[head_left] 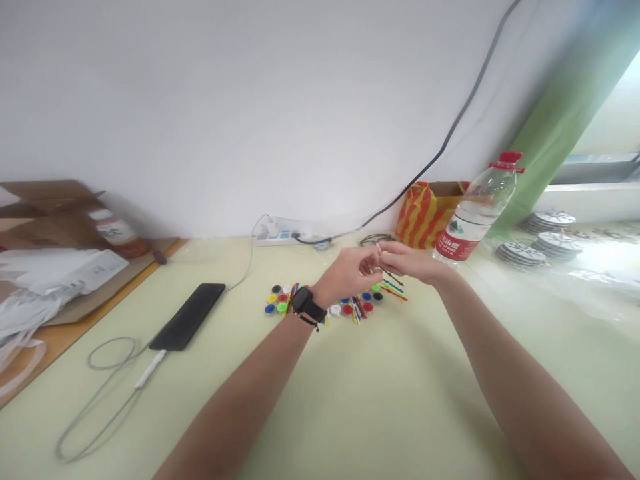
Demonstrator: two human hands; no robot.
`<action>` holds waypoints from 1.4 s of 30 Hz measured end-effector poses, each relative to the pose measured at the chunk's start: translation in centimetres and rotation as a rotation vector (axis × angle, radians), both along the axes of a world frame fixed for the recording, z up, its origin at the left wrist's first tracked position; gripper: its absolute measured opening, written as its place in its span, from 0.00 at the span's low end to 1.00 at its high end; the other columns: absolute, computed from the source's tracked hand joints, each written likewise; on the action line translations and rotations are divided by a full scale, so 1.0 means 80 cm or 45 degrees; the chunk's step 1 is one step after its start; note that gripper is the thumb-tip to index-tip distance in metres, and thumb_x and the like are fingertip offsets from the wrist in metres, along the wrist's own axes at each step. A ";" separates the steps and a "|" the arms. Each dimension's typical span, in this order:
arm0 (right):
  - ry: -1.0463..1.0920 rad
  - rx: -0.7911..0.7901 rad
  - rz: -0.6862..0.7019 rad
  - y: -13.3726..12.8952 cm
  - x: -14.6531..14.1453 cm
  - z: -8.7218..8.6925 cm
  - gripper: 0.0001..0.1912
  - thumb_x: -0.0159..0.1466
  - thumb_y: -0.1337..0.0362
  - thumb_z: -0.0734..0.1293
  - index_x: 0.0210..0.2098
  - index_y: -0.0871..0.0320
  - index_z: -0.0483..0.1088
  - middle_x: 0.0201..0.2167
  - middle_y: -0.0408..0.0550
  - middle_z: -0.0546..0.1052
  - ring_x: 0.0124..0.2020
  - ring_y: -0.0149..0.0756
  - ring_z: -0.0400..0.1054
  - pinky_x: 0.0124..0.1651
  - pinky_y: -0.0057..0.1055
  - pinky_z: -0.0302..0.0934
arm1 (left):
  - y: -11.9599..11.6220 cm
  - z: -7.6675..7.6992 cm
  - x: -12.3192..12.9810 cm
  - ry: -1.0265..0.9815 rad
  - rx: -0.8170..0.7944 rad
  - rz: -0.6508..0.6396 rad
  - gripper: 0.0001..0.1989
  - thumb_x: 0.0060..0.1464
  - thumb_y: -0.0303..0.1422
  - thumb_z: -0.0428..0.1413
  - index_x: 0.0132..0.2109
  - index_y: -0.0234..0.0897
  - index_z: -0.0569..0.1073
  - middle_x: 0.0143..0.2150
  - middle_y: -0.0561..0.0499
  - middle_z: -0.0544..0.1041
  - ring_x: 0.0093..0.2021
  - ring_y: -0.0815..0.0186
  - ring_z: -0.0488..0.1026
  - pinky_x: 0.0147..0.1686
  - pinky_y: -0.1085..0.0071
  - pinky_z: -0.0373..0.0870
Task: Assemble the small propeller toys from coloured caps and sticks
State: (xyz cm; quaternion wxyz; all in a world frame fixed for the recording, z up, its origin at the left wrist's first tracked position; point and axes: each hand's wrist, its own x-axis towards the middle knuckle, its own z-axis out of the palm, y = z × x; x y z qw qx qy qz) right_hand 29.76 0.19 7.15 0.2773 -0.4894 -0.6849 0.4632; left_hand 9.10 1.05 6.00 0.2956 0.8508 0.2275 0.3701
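Note:
My left hand (349, 272), with a black watch (303, 302) on its wrist, has its fingers curled and pinched. Against it, my right hand (406, 261) is closed too, fingertips meeting at a tiny pale bit too small to name. A thin dark strip (393, 277) shows just under the right fingers; I cannot tell whether it is held. Below the hands, small round coloured discs (347, 310) lie on the table in groups, red, blue, white, black, yellow and green. Thin coloured plastic sticks (394, 290) lie among them, partly hidden by my left hand and wrist.
A black phone (189, 317) with a grey cable lies left. Behind are a power strip (277, 231), a striped bag (425, 213) and a large water bottle (477, 210). Stacked round discs (523, 254) stand right. A cardboard box (50, 207) and plastic packaging (95, 272) occupy the far left.

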 end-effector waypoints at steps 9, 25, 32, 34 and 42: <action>-0.632 0.030 -0.204 0.023 0.042 -0.030 0.09 0.64 0.62 0.66 0.44 0.55 0.71 0.30 0.47 0.79 0.34 0.39 0.72 0.33 0.30 0.59 | -0.018 -0.018 0.017 0.318 -0.143 -0.355 0.07 0.52 0.33 0.65 0.39 0.38 0.81 0.37 0.50 0.83 0.35 0.65 0.76 0.35 0.71 0.70; -0.552 0.474 -0.101 0.036 0.062 -0.058 0.17 0.67 0.48 0.62 0.36 0.55 0.69 0.33 0.47 0.76 0.35 0.39 0.70 0.37 0.32 0.61 | -0.012 -0.042 0.016 0.656 0.139 -0.225 0.13 0.49 0.38 0.67 0.42 0.40 0.82 0.46 0.46 0.80 0.53 0.53 0.71 0.50 0.63 0.68; -0.653 0.395 -0.088 0.044 0.058 -0.075 0.13 0.65 0.54 0.63 0.41 0.55 0.72 0.38 0.49 0.77 0.38 0.40 0.71 0.40 0.34 0.64 | -0.002 -0.045 0.007 0.645 0.164 -0.169 0.18 0.54 0.40 0.64 0.52 0.42 0.81 0.55 0.46 0.79 0.55 0.52 0.72 0.53 0.62 0.67; -0.707 0.318 0.005 0.042 0.054 -0.078 0.19 0.61 0.51 0.68 0.47 0.56 0.73 0.43 0.51 0.77 0.40 0.42 0.72 0.42 0.34 0.65 | -0.001 -0.046 0.006 0.647 0.136 -0.195 0.15 0.57 0.39 0.62 0.49 0.42 0.83 0.54 0.46 0.80 0.54 0.53 0.74 0.53 0.63 0.68; -0.806 0.275 0.128 0.037 0.029 -0.068 0.21 0.59 0.56 0.70 0.50 0.54 0.75 0.47 0.52 0.76 0.45 0.44 0.71 0.44 0.33 0.65 | 0.001 -0.045 0.009 0.672 0.094 -0.241 0.08 0.57 0.35 0.60 0.40 0.40 0.84 0.44 0.48 0.84 0.46 0.58 0.78 0.48 0.66 0.68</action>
